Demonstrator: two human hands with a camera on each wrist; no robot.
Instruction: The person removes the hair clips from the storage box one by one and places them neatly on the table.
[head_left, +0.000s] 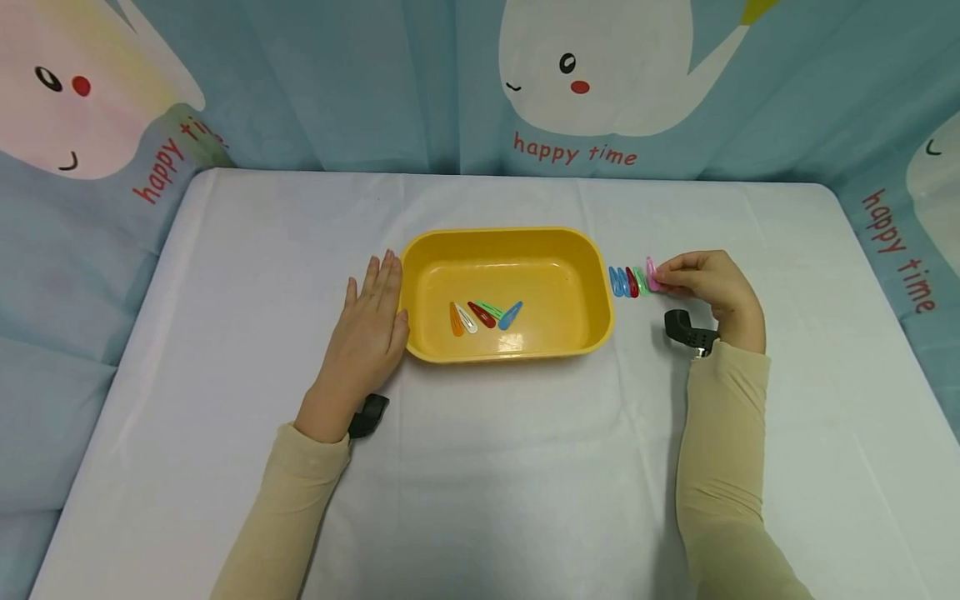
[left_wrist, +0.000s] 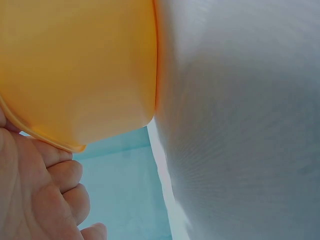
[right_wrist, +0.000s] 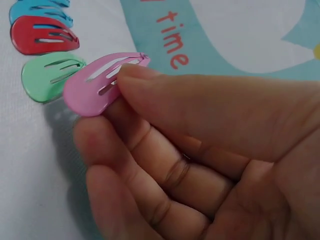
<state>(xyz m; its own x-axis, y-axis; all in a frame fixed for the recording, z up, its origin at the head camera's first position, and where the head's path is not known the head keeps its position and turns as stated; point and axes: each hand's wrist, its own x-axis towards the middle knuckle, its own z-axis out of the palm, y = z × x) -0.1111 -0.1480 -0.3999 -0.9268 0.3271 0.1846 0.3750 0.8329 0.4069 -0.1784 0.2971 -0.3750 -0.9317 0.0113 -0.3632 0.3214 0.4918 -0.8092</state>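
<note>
Between thumb and fingers my right hand point(head_left: 708, 283) pinches a pink snap hair clip point(right_wrist: 90, 90), close beside a green hair clip point(right_wrist: 42, 80). That green clip ends a row on the table with a red clip point(right_wrist: 40, 35) and two blue clips point(head_left: 618, 282), right of the yellow tray point(head_left: 506, 357). My left hand point(head_left: 365, 325) lies with straight fingers along the tray's left rim, touching it. Inside the tray lie an orange clip point(head_left: 456, 320), a white clip point(head_left: 467, 318), a red clip point(head_left: 482, 314), a green clip point(head_left: 491, 309) and a blue clip point(head_left: 511, 316).
A white cloth covers the table point(head_left: 510, 467). Behind it hangs a blue curtain point(head_left: 337, 92) with printed whales and red lettering. Each wrist wears a small black camera, one of them a camera point(head_left: 686, 331) by the right sleeve.
</note>
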